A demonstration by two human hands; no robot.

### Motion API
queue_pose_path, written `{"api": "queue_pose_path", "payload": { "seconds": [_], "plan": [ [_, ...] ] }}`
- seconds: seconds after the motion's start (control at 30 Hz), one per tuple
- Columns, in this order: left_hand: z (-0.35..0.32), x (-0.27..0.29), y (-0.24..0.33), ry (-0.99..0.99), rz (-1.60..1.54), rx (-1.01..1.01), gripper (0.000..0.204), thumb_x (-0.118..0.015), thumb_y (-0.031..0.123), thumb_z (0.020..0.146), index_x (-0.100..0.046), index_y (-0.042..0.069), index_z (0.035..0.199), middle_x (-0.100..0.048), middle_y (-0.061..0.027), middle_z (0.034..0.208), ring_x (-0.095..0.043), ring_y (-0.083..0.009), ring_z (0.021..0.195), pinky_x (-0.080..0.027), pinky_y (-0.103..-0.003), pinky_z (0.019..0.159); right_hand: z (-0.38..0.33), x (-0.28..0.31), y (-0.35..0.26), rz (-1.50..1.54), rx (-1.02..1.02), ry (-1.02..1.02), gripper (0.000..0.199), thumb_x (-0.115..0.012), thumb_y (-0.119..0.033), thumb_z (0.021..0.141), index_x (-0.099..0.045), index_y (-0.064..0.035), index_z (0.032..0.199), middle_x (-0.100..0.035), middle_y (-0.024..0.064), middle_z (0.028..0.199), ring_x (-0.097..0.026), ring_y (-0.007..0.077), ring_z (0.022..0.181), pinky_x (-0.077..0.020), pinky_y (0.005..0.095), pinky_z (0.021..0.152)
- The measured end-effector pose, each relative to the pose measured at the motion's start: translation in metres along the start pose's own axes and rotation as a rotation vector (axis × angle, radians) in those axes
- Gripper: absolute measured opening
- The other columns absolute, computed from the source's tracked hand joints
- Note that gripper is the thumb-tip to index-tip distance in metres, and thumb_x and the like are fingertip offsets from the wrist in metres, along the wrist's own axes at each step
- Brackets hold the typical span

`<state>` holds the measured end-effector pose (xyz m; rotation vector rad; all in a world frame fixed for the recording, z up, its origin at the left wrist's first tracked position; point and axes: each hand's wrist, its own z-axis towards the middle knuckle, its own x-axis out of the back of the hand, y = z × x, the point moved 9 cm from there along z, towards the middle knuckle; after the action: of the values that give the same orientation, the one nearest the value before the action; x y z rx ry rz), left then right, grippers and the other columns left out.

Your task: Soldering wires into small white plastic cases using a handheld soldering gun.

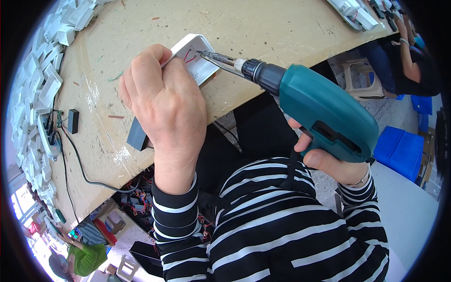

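My left hand (164, 96) grips a small white plastic housing (205, 70), tilted on its side at the table's edge with its hollow face turned toward the right. Inside it, thin red wires (190, 58) show. My right hand (317, 152) is wrapped around the handle of a teal soldering gun (329, 110). The gun's narrow metal tip (202, 53) reaches into the housing, close to the wires; whether it touches them I cannot tell. A dark grey box (137, 135) lies beside my left wrist, partly hidden by it.
White plastic housings (47, 89) are heaped along the table's left side. Near them are a power strip (49, 141), a small black block (73, 121) and a black cable (87, 174). More white parts (354, 14) lie at the far right. Other people sit at both sides.
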<state>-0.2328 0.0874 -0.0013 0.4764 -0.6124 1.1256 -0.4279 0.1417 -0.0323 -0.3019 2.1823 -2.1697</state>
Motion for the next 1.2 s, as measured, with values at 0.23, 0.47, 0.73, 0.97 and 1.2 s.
{"api": "queue_pose_path", "payload": {
  "seconds": [0.23, 0.47, 0.73, 0.97, 1.2],
  "plan": [
    [0.001, -0.001, 0.001, -0.013, 0.007, 0.012, 0.006, -0.059, -0.004, 0.066, -0.055, -0.001, 0.069, -0.052, -0.0087, 0.093, -0.051, -0.0234, 0.082, -0.038, -0.035, 0.08, -0.005, -0.006, 0.015, -0.087, -0.157, -0.227, 0.065, -0.073, -0.003, 0.078, -0.043, 0.0, 0.135, -0.058, 0.0216, 0.121, -0.063, 0.017, 0.097, -0.0506, 0.0283, 0.085],
    [0.0, -0.002, 0.0, -0.023, 0.013, 0.022, 0.006, -0.06, -0.003, 0.066, -0.056, -0.001, 0.07, -0.052, -0.0088, 0.094, -0.051, -0.0241, 0.083, -0.038, -0.035, 0.081, 0.01, -0.004, -0.003, -0.066, 0.132, -0.082, 0.044, -0.081, -0.005, 0.071, -0.061, 0.0046, 0.11, -0.065, 0.0086, 0.09, -0.064, 0.0096, 0.069, -0.0531, 0.0205, 0.063],
    [0.001, -0.002, -0.001, -0.027, -0.009, 0.031, 0.006, -0.06, -0.003, 0.066, -0.057, -0.001, 0.071, -0.053, -0.0087, 0.093, -0.051, -0.0239, 0.083, -0.039, -0.035, 0.08, 0.016, -0.008, -0.005, -0.135, 0.161, -0.122, 0.057, -0.082, -0.006, 0.07, -0.055, 0.0085, 0.118, -0.065, 0.0112, 0.096, -0.064, 0.0093, 0.07, -0.0511, 0.0194, 0.062],
    [0.001, -0.001, -0.001, -0.017, -0.015, 0.031, 0.005, -0.06, -0.005, 0.067, -0.057, -0.001, 0.07, -0.053, -0.0086, 0.092, -0.051, -0.0237, 0.082, -0.039, -0.035, 0.078, 0.017, -0.009, -0.01, -0.141, 0.152, -0.135, 0.063, -0.081, -0.008, 0.071, -0.05, 0.0093, 0.123, -0.066, 0.0144, 0.103, -0.065, 0.0114, 0.073, -0.0509, 0.0202, 0.064],
    [0.002, -0.002, -0.003, -0.018, -0.044, 0.028, 0.006, -0.06, -0.005, 0.067, -0.056, -0.002, 0.069, -0.053, -0.0093, 0.091, -0.051, -0.0241, 0.082, -0.04, -0.035, 0.076, 0.016, -0.009, -0.011, -0.138, 0.031, -0.138, 0.063, -0.081, -0.008, 0.072, -0.049, 0.0074, 0.125, -0.066, 0.0159, 0.107, -0.067, 0.018, 0.09, -0.0511, 0.0243, 0.076]
  ]
}}
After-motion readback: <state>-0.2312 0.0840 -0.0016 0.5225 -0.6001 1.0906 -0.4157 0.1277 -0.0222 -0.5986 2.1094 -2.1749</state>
